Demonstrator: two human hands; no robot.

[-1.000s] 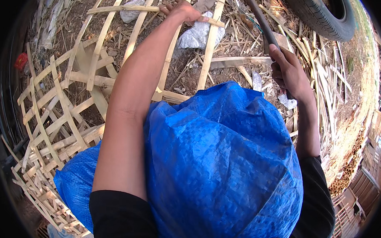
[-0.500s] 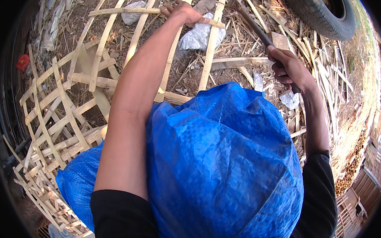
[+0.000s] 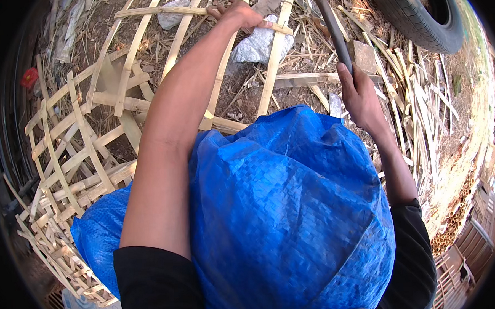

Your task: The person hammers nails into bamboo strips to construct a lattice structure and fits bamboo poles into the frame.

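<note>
My left hand (image 3: 239, 14) is closed around a crosswise bamboo strip (image 3: 282, 28), pressing it against several lengthwise bamboo strips (image 3: 182, 33). These run from the far edge toward me as part of an open bamboo lattice. In my right hand (image 3: 361, 96) is a long dark tool handle (image 3: 332, 26), slanting up and left. The tool's far end runs out of the picture at the top, near the right end of the crosswise strip. A bulging blue woven tarp (image 3: 289, 213) covers my lap between both arms.
Woven bamboo lattice (image 3: 84, 153) spreads at the left. A pale stone (image 3: 256, 47) lies under the strips, and a block (image 3: 361, 57) sits near my right hand. A black tyre (image 3: 413, 20) stands at the far right, with split bamboo (image 3: 419, 100) piled below it.
My right hand has moved left and a little inward, carrying the tool with its handle now steeper. My left hand stays in place on the crosswise bamboo strip.
</note>
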